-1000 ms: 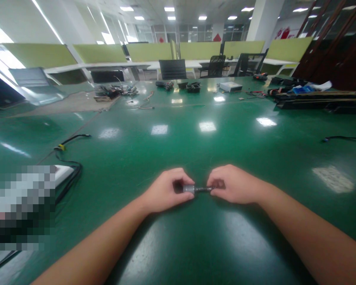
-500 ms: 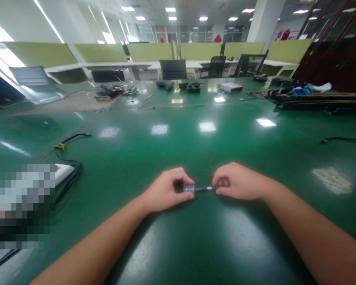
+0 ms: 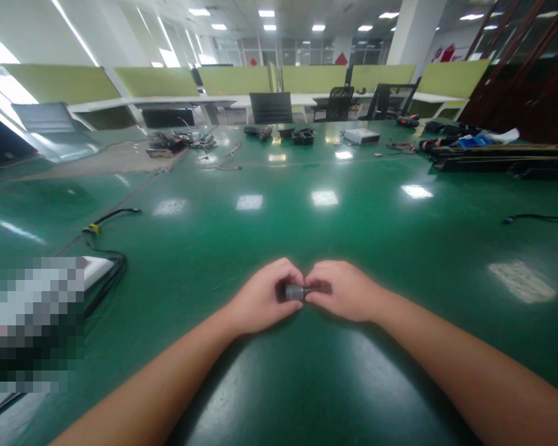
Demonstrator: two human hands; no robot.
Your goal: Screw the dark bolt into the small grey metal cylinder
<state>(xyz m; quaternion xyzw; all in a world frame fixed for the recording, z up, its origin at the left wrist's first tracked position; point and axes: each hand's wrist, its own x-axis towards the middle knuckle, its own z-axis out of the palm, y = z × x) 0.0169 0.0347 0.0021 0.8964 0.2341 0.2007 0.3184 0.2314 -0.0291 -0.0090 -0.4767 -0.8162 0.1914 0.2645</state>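
Note:
Between the thumb and fingers of my left hand [image 3: 264, 299] is a small grey metal cylinder [image 3: 294, 292], lying sideways just above or on the green table [image 3: 279, 229]. A thin dark shaft [image 3: 315, 288] points right from the cylinder. My right hand [image 3: 346, 291] is closed around this shaft near the cylinder, its fingertips almost touching those of my left hand. The fingers partly cover the shaft, and whether the two pieces are joined cannot be made out.
At the left lie a blurred-out device [image 3: 28, 310] and black cables [image 3: 116, 266]. Along the far side are a cable pile [image 3: 181, 141], a silver box [image 3: 361, 136] and dark long parts [image 3: 502, 160]. Another cable [image 3: 539, 217] lies at the right.
My right hand has moved left along the shaft, up to the cylinder and my left hand. The left hand keeps its hold and has hardly moved.

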